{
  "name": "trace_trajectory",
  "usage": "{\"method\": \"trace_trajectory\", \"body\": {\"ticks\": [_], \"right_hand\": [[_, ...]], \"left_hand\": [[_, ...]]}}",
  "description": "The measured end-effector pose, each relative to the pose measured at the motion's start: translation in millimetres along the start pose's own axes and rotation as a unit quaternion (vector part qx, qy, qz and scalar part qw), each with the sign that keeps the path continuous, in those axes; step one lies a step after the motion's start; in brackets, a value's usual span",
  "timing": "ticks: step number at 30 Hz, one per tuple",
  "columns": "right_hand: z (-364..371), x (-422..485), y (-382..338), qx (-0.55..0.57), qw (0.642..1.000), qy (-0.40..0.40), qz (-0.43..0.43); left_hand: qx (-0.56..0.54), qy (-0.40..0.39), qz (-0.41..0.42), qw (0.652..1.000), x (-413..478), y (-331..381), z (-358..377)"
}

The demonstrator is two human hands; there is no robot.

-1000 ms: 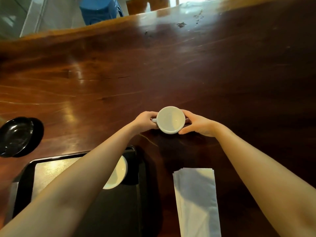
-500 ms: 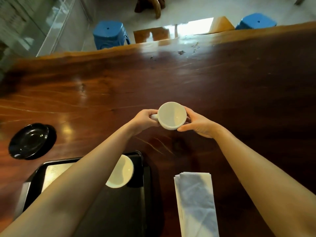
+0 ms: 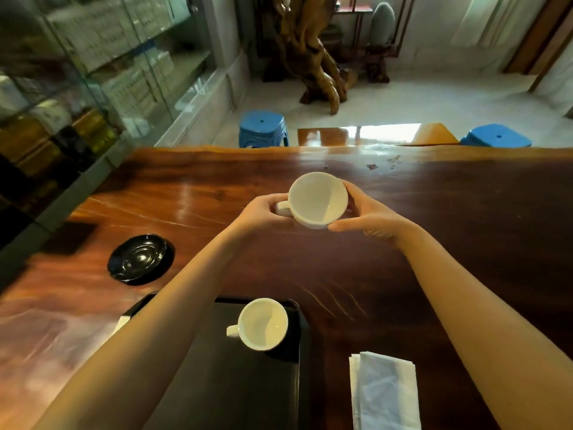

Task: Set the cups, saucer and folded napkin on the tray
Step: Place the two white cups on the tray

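Observation:
A white cup [image 3: 317,200] hangs above the middle of the wooden table, held between both hands. My left hand [image 3: 259,214] grips it at the handle side, my right hand [image 3: 369,217] curls round its right wall. A second white cup [image 3: 263,324] stands in the far right corner of the black tray [image 3: 235,383] near me. The black saucer [image 3: 139,257] lies on the table left of the tray. The folded white napkin [image 3: 384,395] lies on the table right of the tray.
The dark wooden table [image 3: 465,243] stretches far and right. Two blue stools [image 3: 263,128] stand beyond its far edge, with a carved wooden root piece [image 3: 310,57] on the floor behind. Glass shelving [image 3: 93,72] runs along the left.
Both hands have lifted the cup off the table. The camera has tilted up, bringing the room beyond the table into view.

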State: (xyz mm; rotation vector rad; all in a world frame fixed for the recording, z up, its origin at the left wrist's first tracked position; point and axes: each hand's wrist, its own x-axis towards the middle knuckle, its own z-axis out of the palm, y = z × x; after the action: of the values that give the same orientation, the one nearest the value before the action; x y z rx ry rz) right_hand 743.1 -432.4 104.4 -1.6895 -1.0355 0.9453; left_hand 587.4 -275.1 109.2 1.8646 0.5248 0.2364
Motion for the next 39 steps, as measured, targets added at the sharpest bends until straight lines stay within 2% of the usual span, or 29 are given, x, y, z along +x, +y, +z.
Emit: {"method": "trace_trajectory", "body": {"ticks": [9, 17, 23, 29, 39], "right_hand": [[94.5, 44.1, -49.6, -0.040, 0.995, -0.083, -0.046], [219.8, 84.1, -58.5, -0.035, 0.990, -0.137, -0.015], [309.6, 109.0, -40.4, -0.017, 0.988, -0.148, 0.028], [360.3, 113.1, -10.1, 0.028, 0.983, -0.157, 0.095], [368.1, 96.6, 51.9, 0.068, 0.976, -0.118, 0.169]], "left_hand": [[-0.030, 0.069, -0.027, 0.997, -74.4, -27.2, -94.2], [-0.041, 0.084, -0.091, 0.991, -139.5, -99.4, -181.6], [-0.064, 0.061, -0.138, 0.986, -173.3, -167.6, -230.8], [-0.032, 0.051, -0.196, 0.979, -185.9, -221.3, -238.9], [-0.013, 0.030, -0.248, 0.968, -176.1, -266.0, -184.7]]}}
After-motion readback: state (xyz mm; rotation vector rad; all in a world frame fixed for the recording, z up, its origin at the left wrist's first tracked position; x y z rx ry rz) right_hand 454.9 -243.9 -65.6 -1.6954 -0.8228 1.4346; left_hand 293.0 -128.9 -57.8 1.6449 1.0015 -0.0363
